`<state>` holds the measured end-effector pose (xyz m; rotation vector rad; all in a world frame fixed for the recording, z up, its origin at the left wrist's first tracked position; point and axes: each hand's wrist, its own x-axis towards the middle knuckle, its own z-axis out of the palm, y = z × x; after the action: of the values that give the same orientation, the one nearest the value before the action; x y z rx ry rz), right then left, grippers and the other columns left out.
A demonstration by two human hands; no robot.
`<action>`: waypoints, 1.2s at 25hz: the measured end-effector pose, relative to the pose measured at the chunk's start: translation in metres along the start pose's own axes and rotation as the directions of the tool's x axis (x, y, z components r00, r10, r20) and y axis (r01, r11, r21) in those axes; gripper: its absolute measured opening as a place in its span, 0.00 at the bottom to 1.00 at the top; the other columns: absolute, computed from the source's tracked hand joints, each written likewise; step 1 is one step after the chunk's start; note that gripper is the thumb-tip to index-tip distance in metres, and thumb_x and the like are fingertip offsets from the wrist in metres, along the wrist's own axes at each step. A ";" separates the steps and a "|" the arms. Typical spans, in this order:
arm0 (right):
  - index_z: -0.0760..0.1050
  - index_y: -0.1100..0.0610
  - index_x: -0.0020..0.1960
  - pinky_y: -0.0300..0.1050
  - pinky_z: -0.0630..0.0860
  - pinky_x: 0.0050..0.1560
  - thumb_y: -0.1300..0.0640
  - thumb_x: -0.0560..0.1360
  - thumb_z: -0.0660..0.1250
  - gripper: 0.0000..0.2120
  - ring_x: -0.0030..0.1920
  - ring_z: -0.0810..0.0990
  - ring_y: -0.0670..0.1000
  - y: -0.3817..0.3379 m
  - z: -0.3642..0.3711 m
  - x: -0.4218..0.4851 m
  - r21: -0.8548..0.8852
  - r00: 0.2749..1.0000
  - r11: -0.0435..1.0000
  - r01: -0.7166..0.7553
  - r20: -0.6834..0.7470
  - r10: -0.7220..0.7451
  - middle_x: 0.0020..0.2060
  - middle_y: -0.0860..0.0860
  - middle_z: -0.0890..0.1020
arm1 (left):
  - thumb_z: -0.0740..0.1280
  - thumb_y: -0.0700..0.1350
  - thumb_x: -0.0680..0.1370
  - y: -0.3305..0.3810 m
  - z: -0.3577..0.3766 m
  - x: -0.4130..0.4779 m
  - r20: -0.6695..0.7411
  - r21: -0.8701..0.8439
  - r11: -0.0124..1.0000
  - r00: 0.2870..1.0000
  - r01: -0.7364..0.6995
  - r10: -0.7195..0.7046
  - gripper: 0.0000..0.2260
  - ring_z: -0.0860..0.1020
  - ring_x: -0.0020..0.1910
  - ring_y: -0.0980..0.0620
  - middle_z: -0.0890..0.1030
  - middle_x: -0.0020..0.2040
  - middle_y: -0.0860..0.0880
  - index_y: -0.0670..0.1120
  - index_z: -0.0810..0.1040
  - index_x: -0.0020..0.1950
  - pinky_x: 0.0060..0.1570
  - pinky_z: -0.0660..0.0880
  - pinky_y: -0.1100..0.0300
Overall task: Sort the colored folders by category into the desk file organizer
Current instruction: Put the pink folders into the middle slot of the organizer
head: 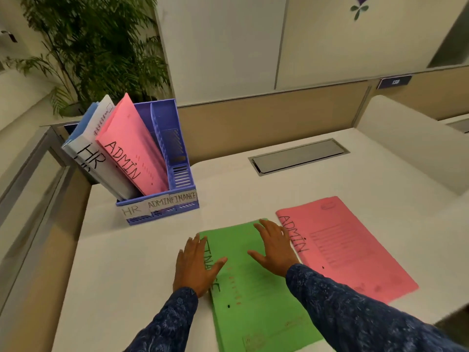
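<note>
A green folder marked FINANCE lies flat on the white desk in front of me. My left hand rests with spread fingers on its left edge, covering part of the lettering. My right hand lies flat on the folder's upper right part, fingers apart. A pink ADMIN folder lies flat just to the right, touching the green one. The blue file organizer stands at the back left with labels HR, ADMIN and FINANCE. It holds a white HR folder, a blue folder behind that, and a pink ADMIN folder.
The organizer's right FINANCE slot holds nothing. A grey cable hatch is set into the desk at the back. Beige partition panels close the desk behind and at the left. A potted plant stands beyond the left corner.
</note>
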<state>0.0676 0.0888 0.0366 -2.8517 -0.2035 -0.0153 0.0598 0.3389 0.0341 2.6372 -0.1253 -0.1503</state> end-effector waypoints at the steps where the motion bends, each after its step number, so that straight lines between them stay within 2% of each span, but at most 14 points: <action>1: 0.53 0.49 0.78 0.61 0.46 0.75 0.29 0.72 0.54 0.40 0.78 0.53 0.55 0.012 0.002 -0.014 -0.024 0.999 0.999 -0.038 0.015 0.038 0.78 0.51 0.55 | 0.41 0.81 0.62 0.011 0.009 -0.006 0.013 0.033 0.999 1.000 -0.014 0.014 0.52 0.45 0.79 0.51 0.47 0.80 0.50 0.52 0.51 0.79 0.77 0.44 0.49; 4: 0.43 0.45 0.79 0.61 0.35 0.72 0.23 0.71 0.49 0.44 0.77 0.39 0.52 0.043 0.003 -0.057 -0.071 0.991 0.991 -0.118 0.049 0.121 0.77 0.48 0.40 | 0.39 0.82 0.60 0.039 0.033 -0.021 0.090 0.108 0.992 0.994 -0.068 0.059 0.54 0.40 0.78 0.50 0.39 0.79 0.48 0.53 0.45 0.79 0.76 0.40 0.47; 8: 0.37 0.44 0.78 0.63 0.31 0.72 0.19 0.65 0.36 0.48 0.78 0.36 0.54 0.080 -0.001 -0.106 -0.117 0.971 0.971 -0.208 0.092 0.219 0.77 0.50 0.36 | 0.39 0.81 0.62 0.067 0.056 -0.032 0.165 0.207 0.963 0.976 -0.172 0.139 0.53 0.38 0.78 0.49 0.37 0.79 0.48 0.52 0.42 0.79 0.75 0.37 0.46; 12: 0.40 0.45 0.78 0.63 0.29 0.71 0.19 0.64 0.35 0.50 0.78 0.38 0.55 0.109 -0.004 -0.140 -0.086 0.953 0.956 -0.281 0.090 0.289 0.77 0.52 0.38 | 0.41 0.80 0.64 0.103 0.077 -0.031 0.204 0.224 0.940 0.956 -0.257 0.213 0.51 0.38 0.78 0.49 0.39 0.79 0.48 0.51 0.43 0.79 0.74 0.36 0.46; 17: 0.39 0.46 0.78 0.64 0.34 0.73 0.19 0.62 0.33 0.52 0.78 0.40 0.54 0.148 -0.013 -0.157 -0.089 0.912 0.917 -0.389 0.106 0.397 0.78 0.52 0.40 | 0.40 0.79 0.65 0.142 0.100 -0.027 0.268 0.233 0.912 0.924 -0.337 0.273 0.51 0.38 0.78 0.49 0.40 0.79 0.48 0.50 0.44 0.79 0.73 0.35 0.45; 21: 0.41 0.47 0.79 0.64 0.40 0.75 0.18 0.59 0.30 0.55 0.79 0.42 0.54 0.185 -0.023 -0.161 -0.053 0.873 0.880 -0.473 0.104 0.476 0.79 0.52 0.43 | 0.56 0.71 0.73 0.173 0.117 -0.022 0.365 0.230 0.903 0.893 -0.362 0.264 0.44 0.42 0.79 0.47 0.44 0.80 0.46 0.48 0.43 0.79 0.76 0.40 0.43; 23: 0.43 0.48 0.79 0.63 0.41 0.74 0.16 0.57 0.33 0.58 0.79 0.43 0.55 0.203 -0.030 -0.161 -0.020 0.843 0.848 -0.530 0.096 0.529 0.79 0.53 0.44 | 0.60 0.66 0.75 0.188 0.125 -0.017 0.391 0.210 0.909 0.883 -0.359 0.259 0.42 0.44 0.79 0.47 0.46 0.80 0.46 0.48 0.45 0.79 0.76 0.42 0.43; 26: 0.43 0.49 0.79 0.64 0.44 0.74 0.18 0.58 0.42 0.57 0.78 0.44 0.57 0.230 -0.037 -0.162 0.002 0.781 0.785 -0.620 0.098 0.617 0.79 0.54 0.45 | 0.63 0.63 0.75 0.206 0.136 -0.009 0.386 0.158 0.939 0.894 -0.306 0.226 0.41 0.47 0.79 0.47 0.50 0.80 0.45 0.48 0.47 0.79 0.75 0.41 0.44; 28: 0.43 0.50 0.79 0.64 0.44 0.75 0.16 0.55 0.41 0.61 0.78 0.43 0.58 0.241 -0.035 -0.165 -0.014 0.755 0.764 -0.645 0.142 0.640 0.79 0.55 0.44 | 0.64 0.62 0.74 0.215 0.144 -0.006 0.384 0.082 0.967 0.903 -0.243 0.194 0.41 0.49 0.79 0.47 0.52 0.79 0.45 0.47 0.49 0.79 0.75 0.40 0.43; 30: 0.42 0.50 0.79 0.64 0.42 0.75 0.15 0.51 0.34 0.64 0.78 0.40 0.59 0.244 -0.029 -0.168 -0.041 0.748 0.764 -0.644 0.173 0.640 0.79 0.55 0.41 | 0.66 0.61 0.73 0.223 0.152 -0.007 0.375 -0.036 0.989 0.915 -0.146 0.148 0.40 0.52 0.78 0.46 0.55 0.79 0.46 0.48 0.52 0.78 0.74 0.41 0.43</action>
<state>-0.0644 -0.1748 -0.0081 -2.7379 0.7546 0.3815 0.0192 0.0731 0.0099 2.5480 -0.4505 -0.6057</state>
